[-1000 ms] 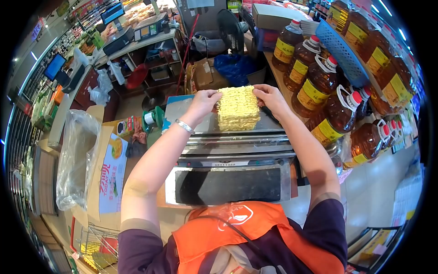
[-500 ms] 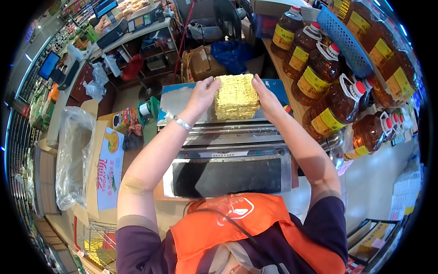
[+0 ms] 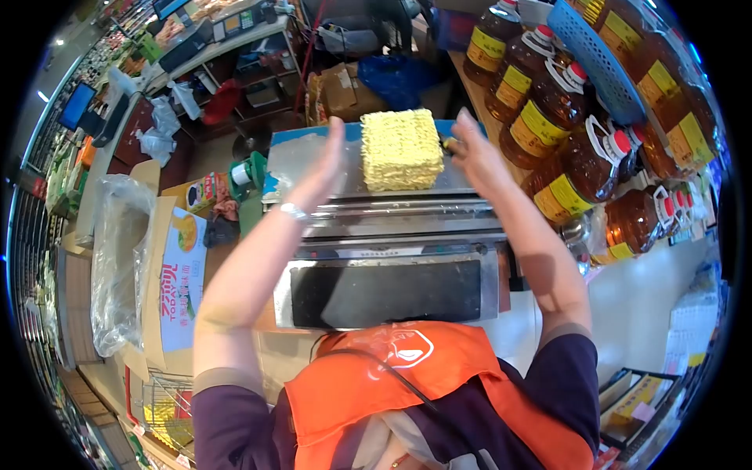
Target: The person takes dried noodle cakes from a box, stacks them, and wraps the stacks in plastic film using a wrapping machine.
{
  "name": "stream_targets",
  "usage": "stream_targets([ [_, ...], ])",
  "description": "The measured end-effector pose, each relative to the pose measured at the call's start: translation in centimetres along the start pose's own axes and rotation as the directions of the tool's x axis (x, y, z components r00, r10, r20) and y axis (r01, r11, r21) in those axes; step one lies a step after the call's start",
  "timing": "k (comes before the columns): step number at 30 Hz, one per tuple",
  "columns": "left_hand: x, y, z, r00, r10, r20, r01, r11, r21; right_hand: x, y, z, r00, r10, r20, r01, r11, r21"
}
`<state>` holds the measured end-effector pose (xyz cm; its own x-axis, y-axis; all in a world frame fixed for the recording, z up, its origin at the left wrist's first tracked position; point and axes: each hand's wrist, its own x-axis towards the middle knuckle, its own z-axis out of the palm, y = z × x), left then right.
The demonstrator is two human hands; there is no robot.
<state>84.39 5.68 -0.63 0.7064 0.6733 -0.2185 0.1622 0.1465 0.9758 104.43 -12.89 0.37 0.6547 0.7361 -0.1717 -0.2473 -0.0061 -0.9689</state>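
Observation:
A squared stack of yellow, wavy dried noodle cakes (image 3: pixel 401 149) stands upright on the back plate of a metal film-wrapping machine (image 3: pixel 392 223). To its left is my left hand (image 3: pixel 323 168), flat with fingers stretched forward, apart from the noodles and holding nothing. On the right, my right hand (image 3: pixel 479 157) is also off the stack, its fingers loosely bent and apart. A small yellow and dark thing (image 3: pixel 450 144) shows by its fingertips; I cannot tell whether they touch it. The machine's black hot plate (image 3: pixel 386 294) lies between my forearms.
Several large oil bottles (image 3: pixel 542 117) crowd the right side, beside a blue basket (image 3: pixel 599 63). At left are an open printed carton (image 3: pixel 182 278) with clear plastic (image 3: pixel 117 266) and a green tape dispenser (image 3: pixel 249 174). A checkout counter (image 3: pixel 227 47) stands behind.
Both hands have let go of the noodle stack and moved outward from its sides. The stack now stands free on the plate. The camera view has shifted slightly.

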Motion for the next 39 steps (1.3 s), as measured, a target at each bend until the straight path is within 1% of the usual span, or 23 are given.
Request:
stream_targets([
  [1, -0.5, 0.0, -2.2, 0.968, 0.252, -0.003, -0.243, 0.936, 0.256, -1.3, -1.6, -1.3, 0.989, -0.138, 0.047, 0.142, 0.984, -0.109],
  [2, -1.2, -0.8, -4.7, 0.889, 0.453, 0.068, -0.435, 0.791, 0.430, -2.0, -2.1, -3.8, 0.935, -0.322, 0.148, 0.354, 0.834, -0.422],
  [3, -3.5, 0.1, -6.4, 0.764, 0.626, 0.157, -0.524, 0.460, 0.717, -2.7, -2.3, -6.3, 0.842, -0.444, 0.307, 0.526, 0.548, -0.650],
  [4, -5.5, 0.5, -7.7, 0.712, 0.660, 0.239, -0.550, 0.312, 0.775, -3.7, -2.1, -7.8, 0.792, -0.465, 0.395, 0.571, 0.334, -0.750],
  [5, -6.1, -0.9, -10.1, 0.687, 0.638, 0.348, -0.541, 0.128, 0.831, -4.9, -1.7, -8.9, 0.738, -0.464, 0.490, 0.594, 0.104, -0.797],
  [7, -7.9, -2.5, -13.1, 0.706, 0.500, 0.502, -0.561, -0.038, 0.827, -6.9, -0.8, -9.5, 0.707, -0.380, 0.596, 0.603, -0.117, -0.789],
  [9, -8.6, -3.4, -13.6, 0.689, 0.436, 0.579, -0.602, -0.101, 0.792, -7.0, -0.1, -9.6, 0.682, -0.274, 0.678, 0.663, -0.160, -0.731],
  [10, -8.5, -3.2, -13.1, 0.670, 0.431, 0.604, -0.620, -0.123, 0.775, -6.9, 0.4, -9.3, 0.662, -0.276, 0.697, 0.673, -0.191, -0.714],
  [13, -7.1, -2.9, -10.8, 0.584, 0.375, 0.720, -0.714, -0.184, 0.676, -5.6, 2.1, -8.7, 0.634, -0.281, 0.720, 0.703, -0.178, -0.689],
  [14, -6.6, -2.9, -10.0, 0.525, 0.371, 0.766, -0.743, -0.238, 0.625, -5.4, 2.3, -8.3, 0.625, -0.299, 0.721, 0.712, -0.159, -0.684],
  [17, -5.4, -3.0, -8.0, 0.450, 0.369, 0.813, -0.801, -0.236, 0.550, -5.1, 3.6, -7.3, 0.606, -0.355, 0.712, 0.732, -0.101, -0.674],
  [18, -4.9, -3.6, -7.5, 0.407, 0.395, 0.823, -0.796, -0.290, 0.532, -4.9, 4.0, -7.1, 0.600, -0.381, 0.703, 0.734, -0.088, -0.674],
  [20, -4.6, -4.4, -7.3, 0.413, 0.511, 0.754, -0.805, -0.182, 0.564, -4.9, 4.1, -6.8, 0.585, -0.476, 0.657, 0.727, -0.053, -0.685],
  [21, -4.5, -5.1, -7.5, 0.428, 0.565, 0.705, -0.795, -0.136, 0.592, -5.1, 4.0, -6.7, 0.607, -0.479, 0.634, 0.713, -0.024, -0.701],
  [23, -5.7, -5.2, -7.6, 0.544, 0.583, 0.603, -0.730, -0.025, 0.683, -5.8, 3.9, -6.8, 0.651, -0.485, 0.584, 0.682, 0.036, -0.731],
  [24, -6.3, -5.3, -7.4, 0.545, 0.614, 0.571, -0.722, -0.003, 0.692, -6.1, 3.6, -6.6, 0.623, -0.512, 0.592, 0.704, 0.037, -0.709],
  [28, -8.6, -3.2, -7.4, 0.537, 0.702, 0.468, -0.676, 0.026, 0.736, -7.4, 1.4, -6.6, 0.633, -0.556, 0.539, 0.674, 0.054, -0.737],
  [30, -9.9, -0.9, -7.4, 0.530, 0.741, 0.413, -0.673, 0.070, 0.736, -8.1, -1.0, -6.1, 0.632, -0.597, 0.493, 0.665, 0.091, -0.742],
  [33, -11.7, 3.9, -7.5, 0.505, 0.790, 0.348, -0.626, 0.058, 0.778, -8.4, -5.2, -5.0, 0.634, -0.660, 0.404, 0.665, 0.197, -0.721],
  [35, -12.4, 7.0, -7.5, 0.536, 0.804, 0.257, -0.564, 0.114, 0.818, -8.2, -8.7, -3.9, 0.525, -0.740, 0.420, 0.710, 0.108, -0.696],
  [37, -12.4, 9.8, -6.8, 0.529, 0.846, 0.066, -0.640, 0.346, 0.686, -7.5, -11.1, -3.4, 0.681, -0.686, 0.257, 0.675, 0.452, -0.583],
  [38, -12.7, 11.1, -6.4, 0.583, 0.809, -0.070, -0.638, 0.510, 0.577, -7.0, -12.0, -2.6, 0.686, -0.704, 0.182, 0.705, 0.581, -0.408],
  [39, -12.8, 12.3, -6.1, 0.639, 0.745, -0.193, -0.623, 0.648, 0.439, -7.0, -13.6, -1.8, 0.665, -0.720, 0.198, 0.726, 0.562, -0.396],
])
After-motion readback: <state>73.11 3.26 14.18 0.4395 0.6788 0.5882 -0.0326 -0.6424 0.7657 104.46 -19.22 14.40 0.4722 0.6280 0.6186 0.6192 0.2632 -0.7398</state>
